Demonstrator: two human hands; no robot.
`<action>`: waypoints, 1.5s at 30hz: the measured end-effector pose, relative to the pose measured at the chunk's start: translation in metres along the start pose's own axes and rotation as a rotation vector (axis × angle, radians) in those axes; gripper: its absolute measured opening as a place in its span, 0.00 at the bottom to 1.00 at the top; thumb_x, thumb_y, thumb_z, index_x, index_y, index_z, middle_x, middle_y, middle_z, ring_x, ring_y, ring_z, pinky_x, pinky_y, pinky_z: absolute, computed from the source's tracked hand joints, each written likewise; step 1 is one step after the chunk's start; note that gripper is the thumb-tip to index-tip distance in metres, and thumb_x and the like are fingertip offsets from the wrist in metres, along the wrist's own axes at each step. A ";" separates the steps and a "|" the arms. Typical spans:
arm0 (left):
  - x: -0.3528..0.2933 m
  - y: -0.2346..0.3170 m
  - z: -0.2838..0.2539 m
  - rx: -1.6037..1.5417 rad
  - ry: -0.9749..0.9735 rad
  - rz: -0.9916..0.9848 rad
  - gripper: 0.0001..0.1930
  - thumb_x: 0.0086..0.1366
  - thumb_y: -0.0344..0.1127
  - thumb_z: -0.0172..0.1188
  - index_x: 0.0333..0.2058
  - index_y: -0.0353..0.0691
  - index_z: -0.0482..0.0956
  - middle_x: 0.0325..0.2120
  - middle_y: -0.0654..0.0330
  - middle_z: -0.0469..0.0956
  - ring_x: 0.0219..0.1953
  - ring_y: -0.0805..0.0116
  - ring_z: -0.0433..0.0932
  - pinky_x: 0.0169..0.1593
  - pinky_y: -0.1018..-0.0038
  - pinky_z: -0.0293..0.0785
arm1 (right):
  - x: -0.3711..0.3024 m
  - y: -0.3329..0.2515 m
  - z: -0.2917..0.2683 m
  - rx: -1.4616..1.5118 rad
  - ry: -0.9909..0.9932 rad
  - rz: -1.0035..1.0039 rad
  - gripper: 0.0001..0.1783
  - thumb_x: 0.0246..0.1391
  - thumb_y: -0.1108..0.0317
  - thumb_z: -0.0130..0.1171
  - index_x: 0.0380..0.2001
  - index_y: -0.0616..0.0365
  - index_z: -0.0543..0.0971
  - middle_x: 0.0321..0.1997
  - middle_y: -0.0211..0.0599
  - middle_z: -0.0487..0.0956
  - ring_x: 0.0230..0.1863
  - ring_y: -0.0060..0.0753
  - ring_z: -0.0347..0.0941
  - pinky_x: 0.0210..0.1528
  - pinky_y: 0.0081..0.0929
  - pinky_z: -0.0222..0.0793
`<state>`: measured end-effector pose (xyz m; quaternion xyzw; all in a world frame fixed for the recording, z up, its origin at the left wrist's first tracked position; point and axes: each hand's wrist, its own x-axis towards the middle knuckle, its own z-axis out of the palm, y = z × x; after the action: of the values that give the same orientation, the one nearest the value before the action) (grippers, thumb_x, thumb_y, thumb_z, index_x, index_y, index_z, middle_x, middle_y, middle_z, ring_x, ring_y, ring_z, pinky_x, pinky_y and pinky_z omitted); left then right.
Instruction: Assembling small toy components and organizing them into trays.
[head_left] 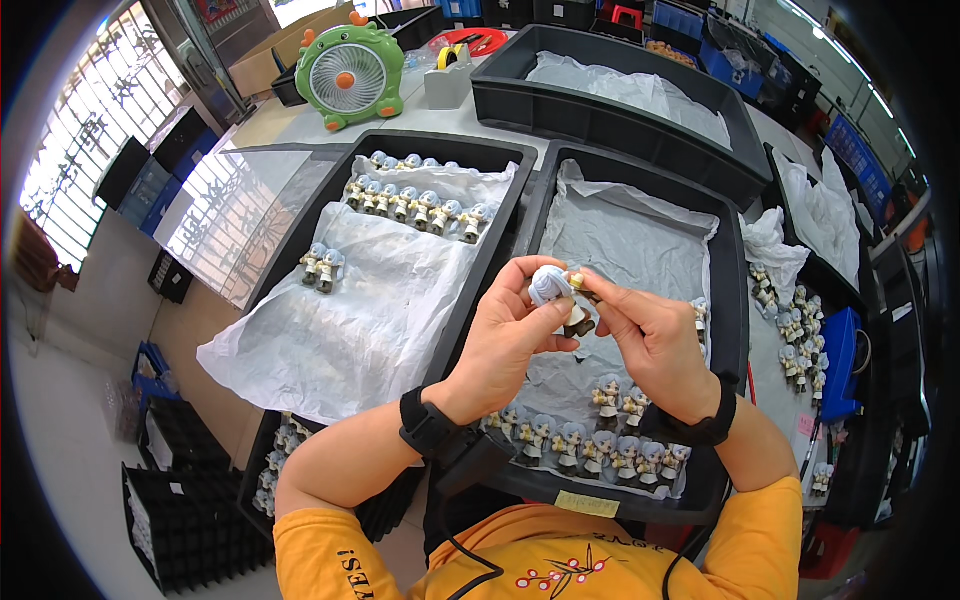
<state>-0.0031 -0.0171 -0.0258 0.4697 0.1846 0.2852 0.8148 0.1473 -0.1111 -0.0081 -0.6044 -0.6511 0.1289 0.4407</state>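
Observation:
My left hand (pixel 497 335) is closed around a small figurine (pixel 550 286) with pale blue-grey hair, a white and yellow body and a dark base. It is held above a paper-lined black tray (pixel 734 290). The fingertips of my right hand (pixel 657 343) pinch together at the figurine's side, by a small yellow part. Exactly what lies between them is too small to make out. Below my hands, rows of similar figurines (pixel 598 453) stand along the tray's near side. A few more show near my right wrist, partly hidden by it.
At left, another black tray (pixel 507 215) holds figurines (pixel 418 208) on white paper. A larger black bin (pixel 600 122) stands behind. Loose figurines (pixel 797 335) lie at right beside a blue container (pixel 843 365). A green fan (pixel 350 80) and a tape dispenser (pixel 447 85) sit at the back.

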 end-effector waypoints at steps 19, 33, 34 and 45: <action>0.001 0.005 0.001 -0.028 -0.044 -0.001 0.17 0.62 0.27 0.53 0.49 0.44 0.63 0.44 0.61 0.71 0.43 0.71 0.75 0.41 0.73 0.77 | 0.003 -0.002 -0.007 0.104 0.002 0.076 0.17 0.57 0.75 0.49 0.50 0.58 0.73 0.23 0.36 0.77 0.20 0.18 0.70 0.23 0.16 0.65; -0.015 0.015 0.015 0.022 -0.284 0.152 0.20 0.60 0.24 0.56 0.51 0.40 0.65 0.45 0.63 0.69 0.46 0.74 0.71 0.48 0.75 0.74 | -0.008 -0.018 -0.020 0.241 0.095 0.022 0.13 0.52 0.67 0.58 0.39 0.61 0.74 0.22 0.30 0.71 0.21 0.15 0.64 0.23 0.14 0.59; -0.014 0.015 0.015 0.014 -0.250 0.103 0.20 0.60 0.25 0.56 0.51 0.40 0.65 0.45 0.63 0.69 0.46 0.74 0.71 0.47 0.75 0.75 | -0.005 -0.021 -0.021 0.176 0.052 0.027 0.13 0.50 0.70 0.59 0.39 0.60 0.75 0.22 0.30 0.71 0.22 0.16 0.64 0.25 0.15 0.59; -0.005 0.008 0.001 -0.060 -0.193 -0.046 0.23 0.65 0.33 0.52 0.58 0.44 0.58 0.44 0.61 0.71 0.45 0.65 0.75 0.44 0.70 0.75 | -0.020 0.004 -0.154 0.262 0.426 0.302 0.19 0.58 0.69 0.48 0.53 0.58 0.69 0.26 0.21 0.67 0.19 0.07 0.56 0.21 0.07 0.50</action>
<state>-0.0085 -0.0178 -0.0186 0.4662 0.1076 0.2251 0.8488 0.2601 -0.1842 0.0705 -0.6459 -0.4245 0.1462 0.6175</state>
